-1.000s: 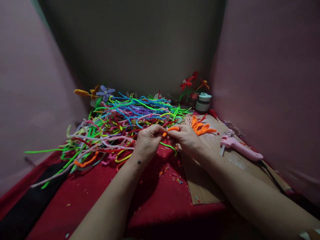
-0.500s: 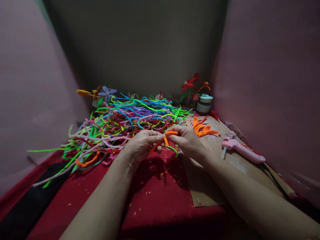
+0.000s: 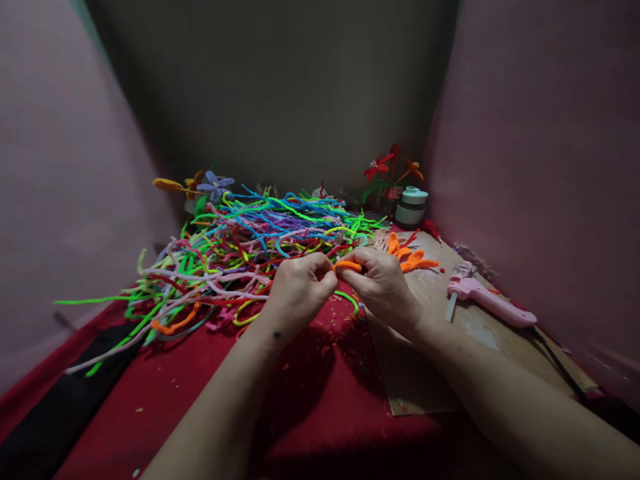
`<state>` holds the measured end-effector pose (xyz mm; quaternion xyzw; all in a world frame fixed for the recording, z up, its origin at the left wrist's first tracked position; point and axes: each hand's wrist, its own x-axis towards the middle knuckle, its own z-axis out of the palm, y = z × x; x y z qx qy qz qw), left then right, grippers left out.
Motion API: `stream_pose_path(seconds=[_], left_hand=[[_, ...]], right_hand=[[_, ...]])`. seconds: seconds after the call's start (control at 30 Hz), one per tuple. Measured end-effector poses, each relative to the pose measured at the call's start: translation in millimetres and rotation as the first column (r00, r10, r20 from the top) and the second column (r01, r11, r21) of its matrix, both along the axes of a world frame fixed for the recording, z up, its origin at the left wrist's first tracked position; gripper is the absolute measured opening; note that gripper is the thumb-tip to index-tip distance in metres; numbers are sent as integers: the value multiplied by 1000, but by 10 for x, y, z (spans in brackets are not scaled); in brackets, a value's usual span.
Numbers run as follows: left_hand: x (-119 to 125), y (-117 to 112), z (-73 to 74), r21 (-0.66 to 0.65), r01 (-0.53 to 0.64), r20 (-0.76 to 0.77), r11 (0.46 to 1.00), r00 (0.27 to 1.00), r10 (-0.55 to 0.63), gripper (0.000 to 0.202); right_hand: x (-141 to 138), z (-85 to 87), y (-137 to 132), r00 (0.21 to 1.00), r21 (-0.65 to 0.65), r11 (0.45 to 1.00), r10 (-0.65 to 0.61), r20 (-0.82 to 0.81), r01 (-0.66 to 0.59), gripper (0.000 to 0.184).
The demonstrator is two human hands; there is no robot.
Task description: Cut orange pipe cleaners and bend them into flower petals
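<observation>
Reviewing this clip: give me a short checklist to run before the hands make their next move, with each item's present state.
1. Orange strip held by the right hand: ok, pinched in its fingers.
2. Left hand gripping the strip too: cannot tell; its fingertips meet close to the strip's end and hide any contact.
3. Pink glue gun out of both hands: ok, lying on the cardboard.
4. Glue gun cool: cannot tell.
5. Red cloth below the hands free of scraps: not ok, small bits are scattered there.
</observation>
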<state>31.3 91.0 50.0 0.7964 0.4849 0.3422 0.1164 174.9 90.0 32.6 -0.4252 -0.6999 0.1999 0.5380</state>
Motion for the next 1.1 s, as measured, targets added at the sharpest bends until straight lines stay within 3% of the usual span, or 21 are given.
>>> stream_pose_path(seconds=[0.07, 0.13, 0.23, 0.3, 0.37, 0.43, 0.47, 0.53, 0.57, 0.63, 0.73, 0.83, 0.93, 1.0, 1.1], left_hand=[[36, -18, -48, 269, -20, -218, 963, 973, 81, 17], [64, -25, -101, 454, 35, -355, 891, 924, 144, 23], [78, -9, -153, 514, 99, -382, 852, 916, 124, 28], [61, 17, -149, 471, 84, -320, 878, 944, 81, 27], [14, 56, -108, 336, 45, -153, 941, 988, 8, 18], [-64, 104, -41, 73, 79, 158, 994, 983, -90, 20], [-112, 130, -6, -105, 165, 342, 981, 932, -120, 27], [-213, 179, 44, -317, 291, 632, 903, 774, -28, 37], [-258, 200, 56, -376, 313, 672, 872, 740, 24, 36], [-322, 230, 49, -481, 380, 677, 790, 733, 59, 32], [-339, 245, -13, -590, 521, 675, 617, 737, 23, 26], [-286, 227, -75, -604, 650, 739, 461, 674, 17, 28], [-188, 165, -88, -610, 736, 777, 293, 629, 36, 41], [-107, 105, -73, -587, 769, 804, 253, 590, 75, 47], [-2, 33, -50, -490, 816, 872, 307, 463, 160, 37]], right_hand=[[-29, -33, 2, 997, -91, 996, -28, -70, 21, 12], [-41, -65, 30, 972, -241, 968, 16, -233, -73, 16], [-25, -89, 103, 850, -381, 859, 110, -516, -342, 21], [3, -84, 153, 805, -409, 813, 118, -582, -415, 20], [39, -69, 192, 810, -410, 807, 138, -569, -425, 19], [79, -51, 216, 821, -379, 816, 190, -538, -437, 16], [99, -43, 221, 823, -358, 822, 216, -525, -444, 12], [136, -28, 224, 827, -320, 832, 258, -499, -453, 7], [151, -23, 222, 828, -307, 831, 282, -485, -463, 6], [172, -16, 210, 816, -285, 817, 339, -468, -502, 9], [180, -16, 182, 776, -248, 780, 423, -468, -575, 11], [174, -19, 152, 778, -244, 775, 446, -443, -583, 11], [164, -4, 130, 801, -229, 803, 431, -415, -550, 10], [158, 21, 118, 813, -194, 832, 413, -411, -520, 9], [149, 74, 101, 820, -177, 855, 379, -429, -488, 6]])
